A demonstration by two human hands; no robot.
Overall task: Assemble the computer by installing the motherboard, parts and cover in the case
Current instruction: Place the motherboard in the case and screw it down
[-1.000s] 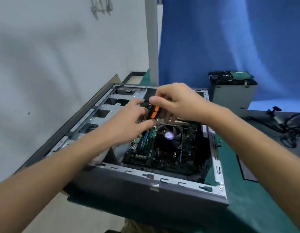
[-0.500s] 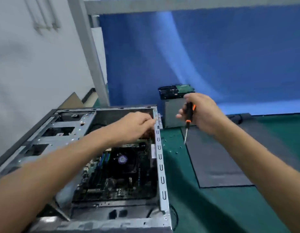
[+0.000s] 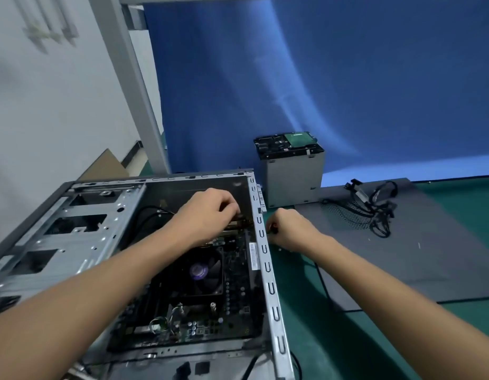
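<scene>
The open grey metal computer case lies on the green surface, the dark motherboard inside it. The left hand reaches in, fingers curled at the case's far right corner. The right hand, closed around a dark tool handle, is just outside the case's right wall.

Blue backdrop behind green table, white wall left.
</scene>
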